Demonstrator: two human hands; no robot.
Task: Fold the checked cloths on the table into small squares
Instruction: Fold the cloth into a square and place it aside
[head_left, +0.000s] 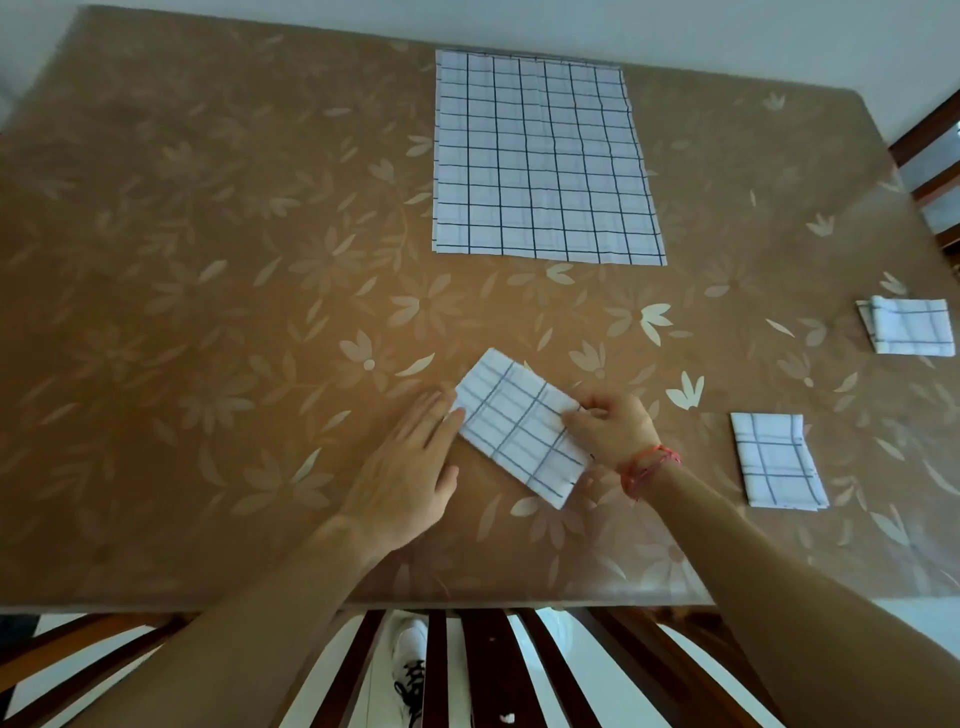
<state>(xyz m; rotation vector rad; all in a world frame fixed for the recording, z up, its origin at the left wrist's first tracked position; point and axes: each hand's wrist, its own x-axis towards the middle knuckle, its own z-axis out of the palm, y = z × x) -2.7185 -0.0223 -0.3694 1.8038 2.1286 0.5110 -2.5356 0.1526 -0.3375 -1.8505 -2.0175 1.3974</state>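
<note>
Across the far side of the floral table (208, 260) the spread cloth (540, 156) lies flat. Nearer than it sits the tilted folded strip (519, 426), and right of it the near square (776, 460) and far square (909, 325). The left hand (410, 467) presses straight fingers on the strip's left edge; the right hand (613, 426) pinches its right edge.

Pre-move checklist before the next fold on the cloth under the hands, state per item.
1. Left hand flat, fingertips on the half-folded cloth's left edge: ok.
2. Right hand pinches its right edge: ok.
3. Cloth is a small square: not ok, it looks oblong, likely one fold short.
4. Layers line up at the edges: cannot tell, the hands cover them.
5. Bare table around the cloth for the fold: ok.
6. Finished pieces apart from the work: ok, near folded square and far folded square lie to the right; the flat cloth at the far side is unfolded.
</note>
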